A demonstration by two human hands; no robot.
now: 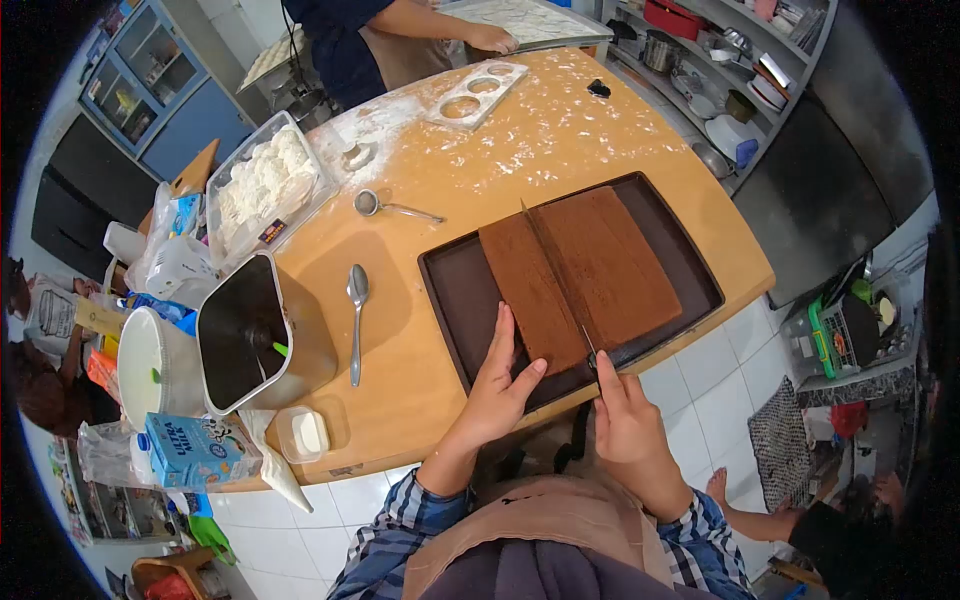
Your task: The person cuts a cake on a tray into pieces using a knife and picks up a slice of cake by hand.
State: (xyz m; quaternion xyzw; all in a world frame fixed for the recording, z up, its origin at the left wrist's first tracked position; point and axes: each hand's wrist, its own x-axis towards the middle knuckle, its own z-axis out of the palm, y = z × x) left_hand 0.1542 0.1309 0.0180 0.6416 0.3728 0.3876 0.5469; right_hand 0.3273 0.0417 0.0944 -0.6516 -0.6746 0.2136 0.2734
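A flat brown sheet cake lies on a dark baking tray at the table's near right side. My right hand is closed around the dark handle of a long knife. The blade runs lengthwise across the cake, pointing away from me, and seems to be in or on a cut line; how deep it sits I cannot tell. My left hand is open, thumb apart from the fingers, with its fingertips at the cake's near left edge. Bare tray shows to the left of the cake.
Left of the tray are a spoon, a small strainer, a deep metal container, a white tub, a milk carton and a bin of white dough. Across the floured table, near a white cutter, a co-worker's hand shows.
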